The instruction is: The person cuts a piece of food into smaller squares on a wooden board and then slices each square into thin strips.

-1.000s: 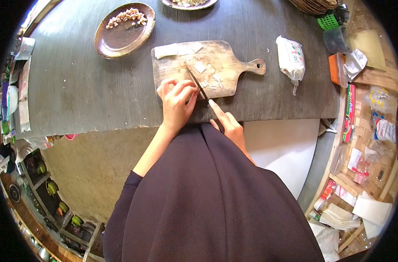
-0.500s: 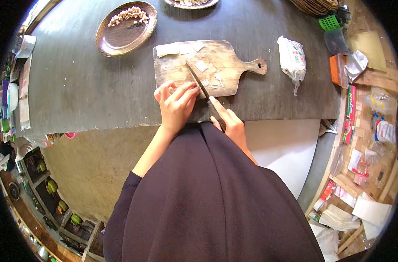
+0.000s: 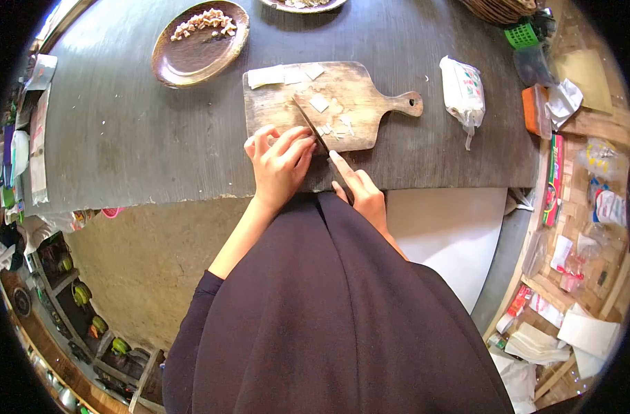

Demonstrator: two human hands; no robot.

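A wooden cutting board [image 3: 356, 76] with a handle lies near the table's front edge. My right hand [image 3: 362, 192] is wrapped round the handle of a knife [image 3: 311, 124], whose blade slants up and left across the board. Just left of the blade, my left hand [image 3: 279, 160] rests on the near part of the board with its fingers curled and bunched; what they press on is hidden. Small pale cut bits [image 3: 344, 125] lie right of the knife. A pale square slice [image 3: 319, 103] sits mid-board, and flat white slabs [image 3: 266, 76] lie along the far edge.
On the dark table [image 3: 156, 145], a brown plate [image 3: 190, 65] holds small diced pieces, and another plate [image 3: 304, 8] stands at the far edge. A white plastic packet [image 3: 462, 93] lies right of the board. Bags, papers and boxes crowd the woven surface [image 3: 584, 234] at right.
The knife and my right hand have shifted very slightly left. My left hand stays in nearly the same place.
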